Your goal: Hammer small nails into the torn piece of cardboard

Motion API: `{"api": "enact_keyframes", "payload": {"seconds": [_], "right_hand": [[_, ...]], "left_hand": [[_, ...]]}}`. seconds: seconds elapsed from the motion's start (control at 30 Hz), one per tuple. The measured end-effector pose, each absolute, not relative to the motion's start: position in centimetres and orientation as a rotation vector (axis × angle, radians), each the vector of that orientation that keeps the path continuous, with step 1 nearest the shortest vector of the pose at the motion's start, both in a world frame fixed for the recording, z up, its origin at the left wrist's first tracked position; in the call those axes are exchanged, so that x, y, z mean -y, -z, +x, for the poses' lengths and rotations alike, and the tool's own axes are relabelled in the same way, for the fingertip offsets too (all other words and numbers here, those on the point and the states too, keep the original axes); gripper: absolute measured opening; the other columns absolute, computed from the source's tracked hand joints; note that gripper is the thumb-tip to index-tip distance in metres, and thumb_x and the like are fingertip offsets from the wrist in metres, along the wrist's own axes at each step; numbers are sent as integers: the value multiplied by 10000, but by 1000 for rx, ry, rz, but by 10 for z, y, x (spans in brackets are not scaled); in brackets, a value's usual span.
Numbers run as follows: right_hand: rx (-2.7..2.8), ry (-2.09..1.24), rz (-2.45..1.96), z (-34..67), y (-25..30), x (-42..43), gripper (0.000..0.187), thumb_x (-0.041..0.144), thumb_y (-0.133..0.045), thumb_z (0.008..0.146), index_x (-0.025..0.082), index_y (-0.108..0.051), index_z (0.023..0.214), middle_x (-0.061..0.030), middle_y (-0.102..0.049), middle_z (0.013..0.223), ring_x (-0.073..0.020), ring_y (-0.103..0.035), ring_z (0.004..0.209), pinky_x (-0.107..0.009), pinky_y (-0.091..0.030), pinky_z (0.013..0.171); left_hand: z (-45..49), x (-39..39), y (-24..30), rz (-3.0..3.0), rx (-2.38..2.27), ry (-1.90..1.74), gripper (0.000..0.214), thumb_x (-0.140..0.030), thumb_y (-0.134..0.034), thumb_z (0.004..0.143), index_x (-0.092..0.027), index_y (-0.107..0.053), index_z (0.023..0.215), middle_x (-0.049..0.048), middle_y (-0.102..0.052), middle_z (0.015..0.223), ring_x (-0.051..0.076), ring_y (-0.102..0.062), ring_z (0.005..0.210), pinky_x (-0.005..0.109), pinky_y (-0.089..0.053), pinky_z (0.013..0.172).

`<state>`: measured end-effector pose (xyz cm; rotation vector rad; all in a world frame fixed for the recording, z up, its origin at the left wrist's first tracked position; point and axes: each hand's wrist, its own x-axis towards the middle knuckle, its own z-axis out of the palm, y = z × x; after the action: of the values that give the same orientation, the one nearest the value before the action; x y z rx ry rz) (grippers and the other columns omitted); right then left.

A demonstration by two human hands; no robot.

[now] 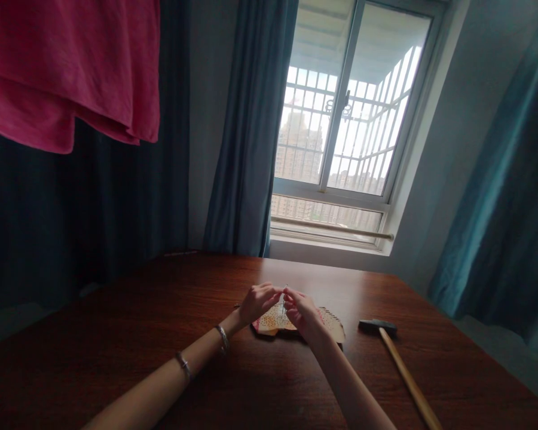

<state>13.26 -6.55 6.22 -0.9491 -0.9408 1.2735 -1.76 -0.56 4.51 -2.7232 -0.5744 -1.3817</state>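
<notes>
My left hand (260,300) and my right hand (299,306) meet at the fingertips above a flat, card-like piece (268,323). The piece lies on the table and is tan with pink and orange patches, many small dots or holes, and a jagged edge. Between the pinched fingers of my right hand a thin, needle-like metal piece (284,308) stands nearly upright. My left fingers are closed together at its top; whether they grip it too is too small to tell. Both hands cover part of the card.
To the right lies a hammer (403,364), its dark head away from me and its wooden handle towards me. The brown wooden table (197,286) reaches to a barred window (336,149). Blue curtains (251,137) and a pink cloth (112,71) hang around it.
</notes>
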Motion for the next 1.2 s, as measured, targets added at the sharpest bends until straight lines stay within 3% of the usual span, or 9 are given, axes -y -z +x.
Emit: {"api": "enact_keyframes", "payload": {"seconds": [0.13, 0.27, 0.37, 0.47, 0.67, 0.8, 1.2], "right_hand": [[962, -1209, -967, 140, -61, 62, 342, 426, -682, 597, 122, -625, 745, 5, -500, 578, -49, -384, 442, -169, -288, 352], [1000, -1007, -1074, 166, -57, 59, 385, 441, -665, 606, 132, -641, 833, -41, -593, 694, -69, -452, 494, -166, -321, 371], [1065, -860, -1159, 191, -49, 57, 384, 451, -655, 599, 128, -655, 806, -51, -626, 692, -80, -462, 487, -171, -318, 362], [1170, -782, -1217, 205, -39, 57, 361, 447, -651, 591, 131, -672, 766, -45, -637, 633, -103, -486, 482, -186, -330, 359], [1367, -715, -1267, 205, -20, 57, 314, 425, -627, 616, 147, -693, 747, -56, -668, 676, -130, -528, 505, -223, -386, 414], [1434, -655, -1280, 203, -12, 55, 272, 395, -617, 636, 157, -700, 739, -53, -675, 677, -144, -550, 557, -258, -436, 540], [1464, -614, -1303, 203, -6, 52, 199, 343, -594, 664, 191, -700, 734, -37, -684, 696, -149, -569, 593, -254, -439, 571]], "left_hand": [[-9, 7, -44, -2790, 566, 1352, 179, -215, -471, 815, -182, -587, 948, 30, -558, 727, 132, -510, 704, 248, -422, 674], [5, 0, -39, -2839, 875, 1561, 393, -155, -531, 710, -178, -486, 1099, 52, -550, 894, 159, -514, 815, 309, -432, 765], [15, -10, -35, -3087, 1133, 1644, 474, -125, -541, 656, -155, -465, 1123, 65, -563, 916, 168, -534, 826, 311, -446, 738], [20, -18, -33, -3453, 1190, 1496, 493, -162, -573, 645, -142, -474, 1128, 76, -586, 911, 177, -557, 827, 284, -456, 697], [26, -20, -24, -3706, 1106, 1060, 468, -219, -620, 606, -156, -541, 1063, 42, -615, 856, 167, -569, 762, 255, -451, 643], [26, -14, -27, -3739, 1076, 1070, 349, -252, -608, 628, -128, -599, 954, 40, -626, 830, 157, -566, 758, 238, -444, 653], [29, -10, -27, -3601, 1160, 1140, 259, -282, -610, 634, -96, -668, 804, 47, -658, 758, 155, -569, 711, 222, -416, 631]]}}
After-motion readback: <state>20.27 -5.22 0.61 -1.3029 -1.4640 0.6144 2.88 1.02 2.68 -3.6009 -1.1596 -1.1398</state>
